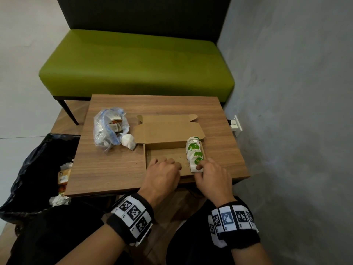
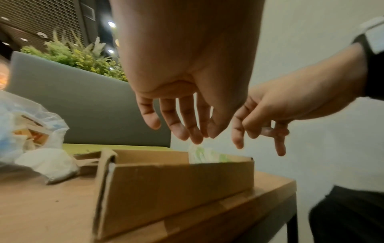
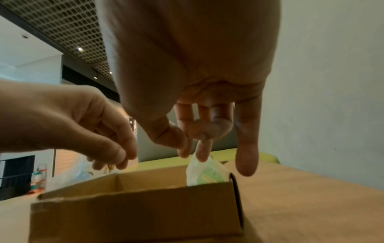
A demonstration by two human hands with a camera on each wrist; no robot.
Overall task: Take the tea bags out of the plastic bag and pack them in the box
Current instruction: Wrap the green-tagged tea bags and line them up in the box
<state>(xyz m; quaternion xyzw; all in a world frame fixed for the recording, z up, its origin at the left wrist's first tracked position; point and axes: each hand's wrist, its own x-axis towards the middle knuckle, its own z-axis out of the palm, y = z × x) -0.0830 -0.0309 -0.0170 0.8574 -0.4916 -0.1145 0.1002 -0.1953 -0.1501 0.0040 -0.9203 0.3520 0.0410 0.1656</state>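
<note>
Your left hand (image 1: 162, 174) hangs over the near left part of the box (image 1: 166, 159), palm down, fingers loosely bent and spread a little, holding nothing; in the left wrist view the fingertips (image 2: 182, 133) hover above the box's open top without touching the cardboard. Your right hand (image 1: 212, 176) sits at the box's near right corner. Its thumb and forefinger come together at the top of the nearest tea bag (image 1: 196, 165), and the right wrist view shows the fingertips (image 3: 201, 154) touching the white paper top of that bag; whether they truly pinch it or only touch it, I cannot tell. The other fingers point down, relaxed.

The tea bags (image 1: 194, 150), white with green tags, stand in a row along the box's right wall, from the near corner towards the far one. The rest of the box floor is bare cardboard with some fine crumbs. The box lies near the table's (image 1: 114, 169) near edge, right of the middle, with its lid (image 1: 168, 134) folded back flat towards the far side.

The plastic bag (image 1: 108, 129) lies crumpled on the table's left half, towards the far side, well apart from your hands, with a few more packets inside. A loose white bag (image 1: 129, 141) lies just beside it, between the plastic bag and the lid.

A black bin bag (image 1: 38, 169) stands off the table's left edge, and a green bench (image 1: 133, 64) lies beyond the far edge.
</note>
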